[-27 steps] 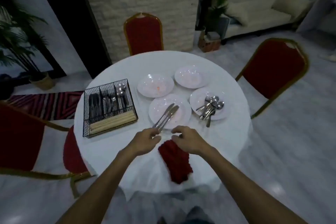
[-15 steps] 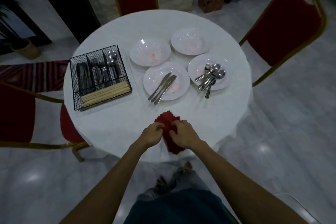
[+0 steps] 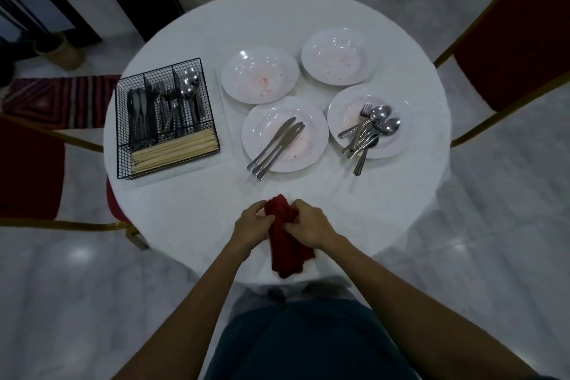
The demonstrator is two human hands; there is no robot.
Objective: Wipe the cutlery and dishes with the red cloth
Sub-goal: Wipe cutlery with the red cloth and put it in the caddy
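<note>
The left hand [image 3: 253, 227] and right hand [image 3: 309, 225] both grip the red cloth [image 3: 288, 251] at the bench's [image 3: 185, 200] near edge; wiping seems not yet begun. Next, one hand should fetch a knife [image 3: 275, 142] off the nearest plate [image 3: 310, 145].

Dim, soft-focused wide-angle view, glare patches on floor [image 3: 78, 253].

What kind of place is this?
Probably a restaurant or banquet dining room: a round white-clothed table, red gold-framed chairs around it, and a wire caddy stocked with cutlery and chopsticks.
</note>
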